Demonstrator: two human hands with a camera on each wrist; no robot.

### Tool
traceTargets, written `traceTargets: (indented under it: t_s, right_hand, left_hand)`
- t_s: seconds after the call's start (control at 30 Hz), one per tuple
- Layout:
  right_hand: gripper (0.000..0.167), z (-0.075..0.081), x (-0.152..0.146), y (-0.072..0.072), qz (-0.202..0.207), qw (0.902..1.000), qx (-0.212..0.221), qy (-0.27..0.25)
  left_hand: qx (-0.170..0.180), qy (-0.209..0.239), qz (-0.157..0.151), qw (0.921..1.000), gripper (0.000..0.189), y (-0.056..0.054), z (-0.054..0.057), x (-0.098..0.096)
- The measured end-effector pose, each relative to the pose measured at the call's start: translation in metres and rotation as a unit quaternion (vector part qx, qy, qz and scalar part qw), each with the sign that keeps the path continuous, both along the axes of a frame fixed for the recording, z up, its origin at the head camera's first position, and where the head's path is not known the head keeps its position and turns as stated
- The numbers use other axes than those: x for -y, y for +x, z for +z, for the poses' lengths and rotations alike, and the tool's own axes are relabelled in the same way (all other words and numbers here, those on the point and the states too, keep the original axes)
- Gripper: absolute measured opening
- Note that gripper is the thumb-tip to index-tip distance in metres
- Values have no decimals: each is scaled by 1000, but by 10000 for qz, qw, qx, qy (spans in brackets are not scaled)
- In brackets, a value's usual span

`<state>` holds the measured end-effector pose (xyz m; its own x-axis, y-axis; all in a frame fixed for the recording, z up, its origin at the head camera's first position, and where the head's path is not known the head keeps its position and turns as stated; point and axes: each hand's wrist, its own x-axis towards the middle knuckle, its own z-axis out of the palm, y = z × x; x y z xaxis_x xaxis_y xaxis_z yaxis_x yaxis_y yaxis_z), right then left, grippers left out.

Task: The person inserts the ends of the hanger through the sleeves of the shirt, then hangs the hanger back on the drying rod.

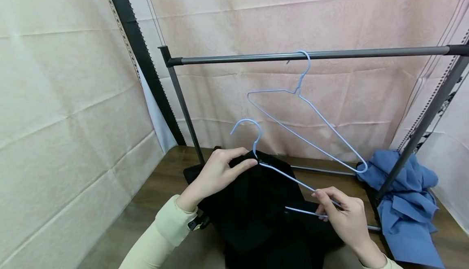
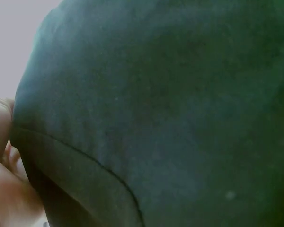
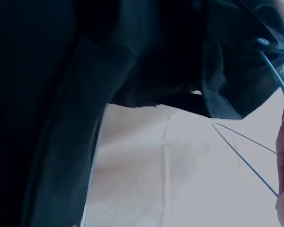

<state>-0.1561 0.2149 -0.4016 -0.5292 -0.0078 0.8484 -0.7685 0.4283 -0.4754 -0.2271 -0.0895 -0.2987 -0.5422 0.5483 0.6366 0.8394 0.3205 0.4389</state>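
- The blue hanger lies between the two hands, low in front of the rail, its hook standing up out of the black garment
- The left hand is the nearer one to the hook: thumb and fingers pinch the black cloth just beside the hook's base
- The right hand is closed narrow on the hanger's other end, thumb and fingers gripping the wire
- The relation that seems to count: the hanger's bare right arm slants from the hook down and right to the right hand, outside the cloth, with the lower wire coming out of the garment beneath it
- How the hanger's left part lies within the garment is hidden by cloth
- A second hanger hangs from the rail, beyond the hands, and a blue cloth lies to the right of the right hand
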Motion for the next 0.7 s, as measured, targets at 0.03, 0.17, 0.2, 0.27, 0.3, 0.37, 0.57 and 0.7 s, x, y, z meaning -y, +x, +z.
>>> traceTargets:
  t_s: [0.03, 0.17, 0.2, 0.27, 0.3, 0.37, 0.57, 0.7]
  right_hand:
    - [29, 1, -1, 1, -64, 9999, 84, 33]
    - [25, 4, -8, 1, -247, 9993, 132, -243]
    - [26, 4, -10, 0, -226, 9988, 71, -426]
    - [30, 4, -15, -1, 77, 9953, 97, -958]
    - [34, 5, -17, -2, 229, 9920, 185, -1225]
    - [42, 5, -20, -3, 309, 9849, 534, -1619]
    - [37, -1, -14, -11, 128, 9639, 2250, -1416]
    - [39, -6, 0, -18, 643, 9487, 3000, -758]
  left_hand:
    - [-5, 33, -11, 10000, 11, 0, 0, 0]
    - [12, 212, 28, 9998, 9, -3, 0, 3]
    - [27, 280, 64, 9996, 8, -4, 0, 5]
    - [40, 441, 190, 9988, 9, -6, 1, 8]
    - [56, 541, 235, 9982, 8, -6, 2, 10]
    - [87, 751, 330, 9966, 7, -8, 3, 13]
    - [154, 1229, 348, 9917, 6, -8, 5, 15]
    - [214, 1362, 328, 9899, 13, -7, 5, 14]
